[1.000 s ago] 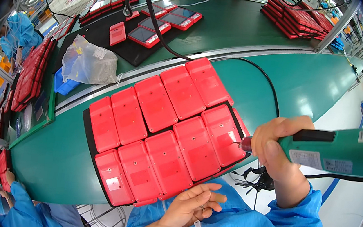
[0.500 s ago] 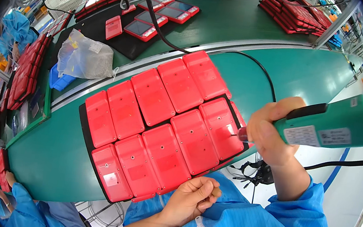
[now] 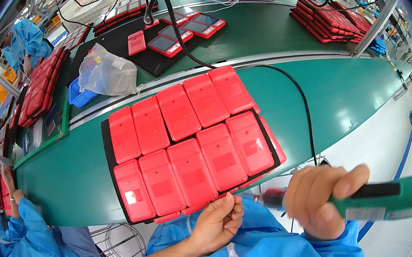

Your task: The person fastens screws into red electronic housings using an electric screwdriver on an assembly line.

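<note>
My right hand [image 3: 318, 199] grips a green electric screwdriver [image 3: 387, 199] at the lower right, its red-collared tip [image 3: 272, 197] pointing left, clear of the panels. With fingers and thumb pinched, my left hand [image 3: 219, 217] holds small dark screws [image 3: 231, 213] beside the near edge of the panels. Two rows of red rectangular device housings [image 3: 193, 170], backs up with small holes, lie close together on a black mat [image 3: 110, 160]. More red housings show from beneath the near and right edges.
The green bench [image 3: 72, 168] carries a bag of small parts [image 3: 112, 73] and a blue bin [image 3: 80, 95]. Red devices with screens [image 3: 167, 44] lie beyond the metal rail. Stacked red housings [image 3: 327, 20] stand far right. A black cable [image 3: 304, 99] crosses the bench. Co-workers sit at left.
My right hand has lowered the screwdriver, drawing its tip off the right-hand housing toward my body. My left hand has risen slightly, still pinched. The view has shifted a little.
</note>
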`<move>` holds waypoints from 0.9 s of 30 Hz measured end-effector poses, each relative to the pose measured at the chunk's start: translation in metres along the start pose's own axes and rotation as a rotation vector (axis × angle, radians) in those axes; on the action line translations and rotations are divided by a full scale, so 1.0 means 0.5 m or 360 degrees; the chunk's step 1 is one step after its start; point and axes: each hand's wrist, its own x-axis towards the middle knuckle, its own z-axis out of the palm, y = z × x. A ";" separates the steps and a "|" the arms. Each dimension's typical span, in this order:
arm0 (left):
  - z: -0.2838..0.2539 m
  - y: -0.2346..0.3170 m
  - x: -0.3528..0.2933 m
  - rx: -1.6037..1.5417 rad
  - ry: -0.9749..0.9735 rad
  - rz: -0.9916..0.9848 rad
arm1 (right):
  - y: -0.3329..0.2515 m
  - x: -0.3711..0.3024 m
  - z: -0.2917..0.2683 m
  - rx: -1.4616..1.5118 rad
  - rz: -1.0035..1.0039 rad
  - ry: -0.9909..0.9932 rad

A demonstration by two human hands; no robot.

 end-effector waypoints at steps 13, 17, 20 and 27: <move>-0.004 0.006 -0.005 0.0118 0.0016 -0.0026 | 0.025 -0.007 0.023 0.0111 -0.0067 -0.0129; -0.006 0.009 -0.006 0.0134 -0.0036 -0.0085 | 0.028 -0.007 0.026 0.0126 -0.0053 -0.0133; -0.026 0.009 -0.004 0.0104 -0.0082 -0.0082 | 0.034 0.004 0.024 0.0115 -0.0036 -0.0189; -0.033 0.014 -0.004 0.0168 -0.0069 -0.0120 | 0.072 0.031 -0.010 -0.0226 -0.0028 -0.0252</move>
